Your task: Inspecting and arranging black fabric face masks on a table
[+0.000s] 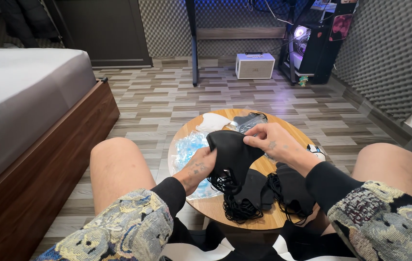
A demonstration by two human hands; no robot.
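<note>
**Two hands hold up a black mask over a small round table**

A big grey bed (pixel 17 96) fills the 9 o'clock side. At 12 o'clock, far off on the floor, sits a small white box speaker (pixel 255 65) beside a dark computer tower (pixel 312 48) with lights inside.

In the middle stands a round wooden table (pixel 264 218) between the person's knees, close so both hands can reach it.

The black mask (pixel 230 151) is lifted just above the table. The left hand (pixel 198 169) pinches its lower edge at 7 o'clock. The right hand (pixel 276 142) grips its top edge at 2 o'clock. Held like this, the cloth is spread so it can be looked at.

More black masks (pixel 264 193) lie in a heap at 5 o'clock, strings tangled. Clear, bluish plastic wrappers (pixel 189 147) lie at 9 o'clock. A white mask (pixel 213 122) rests at 11 o'clock.
</note>
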